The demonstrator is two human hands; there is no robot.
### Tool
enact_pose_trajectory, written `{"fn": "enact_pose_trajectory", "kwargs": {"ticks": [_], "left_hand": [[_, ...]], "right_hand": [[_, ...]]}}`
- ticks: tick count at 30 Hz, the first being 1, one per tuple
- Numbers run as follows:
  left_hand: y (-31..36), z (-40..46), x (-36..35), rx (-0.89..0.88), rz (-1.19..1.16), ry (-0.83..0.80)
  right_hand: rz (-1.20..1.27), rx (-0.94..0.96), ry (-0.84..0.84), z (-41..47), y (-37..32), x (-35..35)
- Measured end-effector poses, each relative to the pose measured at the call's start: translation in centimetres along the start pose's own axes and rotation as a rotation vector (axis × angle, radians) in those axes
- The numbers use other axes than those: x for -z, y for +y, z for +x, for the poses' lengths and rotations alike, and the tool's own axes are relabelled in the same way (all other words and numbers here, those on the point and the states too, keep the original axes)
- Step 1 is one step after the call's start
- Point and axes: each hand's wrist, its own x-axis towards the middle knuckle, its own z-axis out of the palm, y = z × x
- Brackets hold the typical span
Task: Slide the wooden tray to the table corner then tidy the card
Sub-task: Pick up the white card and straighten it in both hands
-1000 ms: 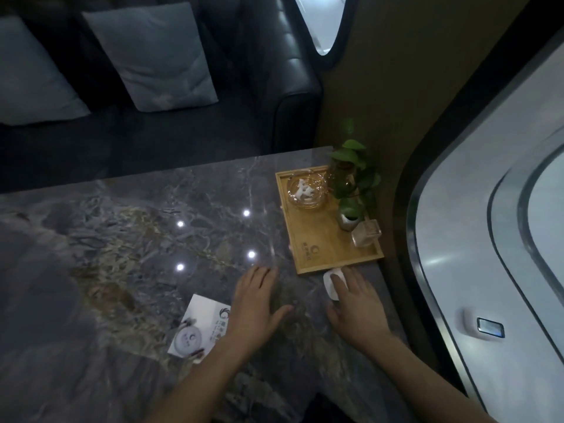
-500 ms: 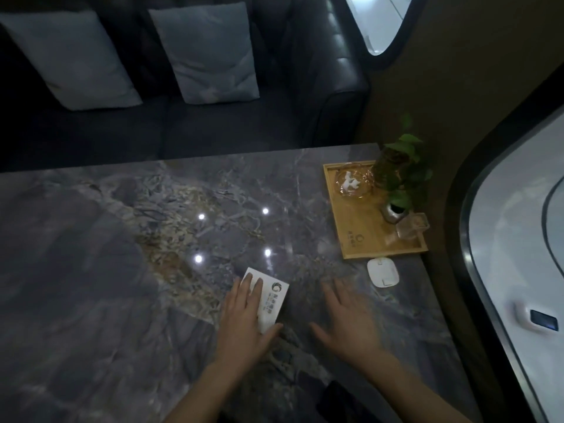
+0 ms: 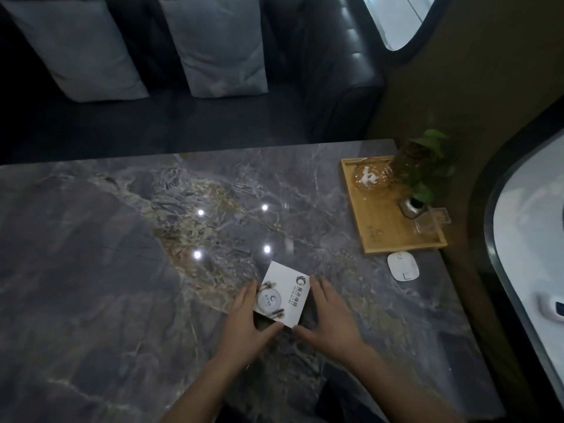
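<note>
The white card (image 3: 285, 290), printed with a round logo and text, lies tilted on the dark marble table (image 3: 122, 270) near its front edge. My left hand (image 3: 247, 322) holds its left edge, thumb under the near edge, which looks slightly raised. My right hand (image 3: 334, 319) holds the right edge, thumb at the near corner. The wooden tray (image 3: 378, 230) sits at the far right corner of the table, well away from both hands. It carries a glass bowl (image 3: 370, 178), a potted green plant (image 3: 421, 175) and a small clear glass (image 3: 430, 222).
A white rounded-square device (image 3: 403, 266) lies on the table just in front of the tray. A dark leather sofa (image 3: 335, 71) with two grey cushions (image 3: 216, 47) stands beyond the far edge. A curved wall (image 3: 488, 132) runs along the table's right side.
My left hand has brought the card right and forward from the lower left. My right hand left the white device and came in against the card's right edge. The view shifted left.
</note>
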Motion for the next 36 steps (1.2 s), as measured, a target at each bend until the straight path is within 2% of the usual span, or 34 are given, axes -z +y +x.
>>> {"fn": "enact_pose_trajectory", "kwargs": {"ticks": [12, 23, 30, 36], "left_hand": [[-0.4, 1.1, 0.2, -0.044, -0.21, -0.008], [0.0, 1.4, 0.1, 0.052, -0.404, -0.046], [-0.1, 2.0, 0.4, 0.193, -0.59, 0.016], [-0.5, 1.9, 0.8, 0.259, -0.721, -0.035]], "right_hand": [[0.03, -0.023, -0.022, 0.9, -1.0, -0.4], [0.107, -0.006, -0.028, 0.6, -1.3, 0.2], [0.171, 0.053, -0.033, 0.1, -1.5, 1.4], [0.207, 0.125, -0.029, -0.9, -1.8, 2.6]]}}
